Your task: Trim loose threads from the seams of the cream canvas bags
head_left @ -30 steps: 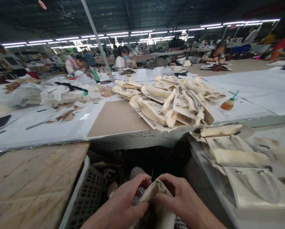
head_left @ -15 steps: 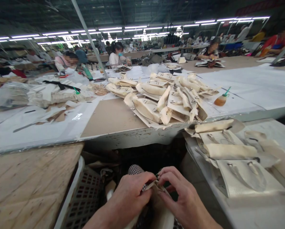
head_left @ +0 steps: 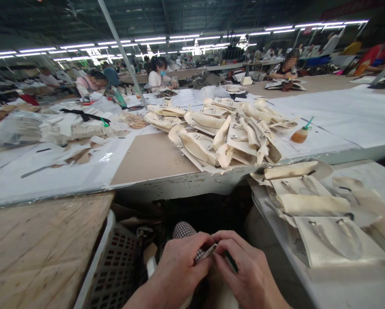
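Observation:
Low in front of me, my left hand (head_left: 182, 264) and my right hand (head_left: 245, 266) meet at the edge of a cream bag piece (head_left: 221, 288). Thumbs and fingers of both hands pinch this edge, with the fingertips nearly touching. The rest of the piece hangs down over my lap, partly hidden by my hands and wrists. Checked cloth (head_left: 183, 229) shows just behind my left hand. Whether some small part lies between my fingertips I cannot make out.
Cream bag pieces (head_left: 224, 133) lie heaped on the table ahead, beside a glue bottle (head_left: 301, 132) with a green nozzle. Flat bags with handles (head_left: 337, 240) overlap on the right-hand table. A plastic basket (head_left: 110, 262) and wooden board (head_left: 41, 249) stand left. Co-workers sit beyond.
My right hand's fingers have closed in toward my left hand over the edge of the bag piece. Both hands stay low in the same place.

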The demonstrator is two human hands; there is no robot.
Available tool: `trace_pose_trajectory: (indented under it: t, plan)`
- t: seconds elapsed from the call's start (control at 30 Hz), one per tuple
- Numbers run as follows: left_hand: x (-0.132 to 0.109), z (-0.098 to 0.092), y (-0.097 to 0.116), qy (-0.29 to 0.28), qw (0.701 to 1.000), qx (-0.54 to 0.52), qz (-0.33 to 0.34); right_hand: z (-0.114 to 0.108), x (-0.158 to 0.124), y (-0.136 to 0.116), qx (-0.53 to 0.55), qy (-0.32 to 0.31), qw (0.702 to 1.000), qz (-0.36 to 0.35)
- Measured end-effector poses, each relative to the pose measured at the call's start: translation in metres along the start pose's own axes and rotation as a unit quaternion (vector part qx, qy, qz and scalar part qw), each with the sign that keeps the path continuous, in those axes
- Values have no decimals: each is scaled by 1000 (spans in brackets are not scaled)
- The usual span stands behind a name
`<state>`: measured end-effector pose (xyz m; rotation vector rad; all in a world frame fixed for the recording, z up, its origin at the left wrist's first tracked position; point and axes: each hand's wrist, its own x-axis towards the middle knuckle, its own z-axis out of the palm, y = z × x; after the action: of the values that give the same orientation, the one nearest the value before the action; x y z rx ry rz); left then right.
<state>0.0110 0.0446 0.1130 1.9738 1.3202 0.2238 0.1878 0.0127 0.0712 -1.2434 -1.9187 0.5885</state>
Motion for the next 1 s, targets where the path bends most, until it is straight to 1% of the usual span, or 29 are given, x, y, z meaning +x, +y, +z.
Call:
trace_pose_trajectory:
  t: [0.1,0.23,0.37,0.53,0.6,0.67,0.83,0.93,1.0]
  plan:
    - [1,0,-3,-7,1000,4,6,2,-1,3,33,1,999,-9]
    - [1,-2,-6,-12,1000,17,4,4,-2,6,36,-13,999,-20]
    - [1,-2,-9,-16,999,28,4,4,-2,7,32,-12,999,-32]
    - [2,3,-12,-4,999,36,29,7,-2,6,36,22,998,-40]
    - [3,4,-12,2,999,28,38,8,-3,7,47,24,998,-35]
    - [5,4,-10,8,999,14,41,7,-3,7,60,7,998,-10]
    - [12,1,-3,16,1000,-2,22,1,-2,3,117,-25,989,88]
    - [14,1,0,14,1000,-7,14,1,-4,1,162,-24,977,137]
    - [14,2,1,14,1000,-15,15,2,-9,-1,207,-7,961,181]
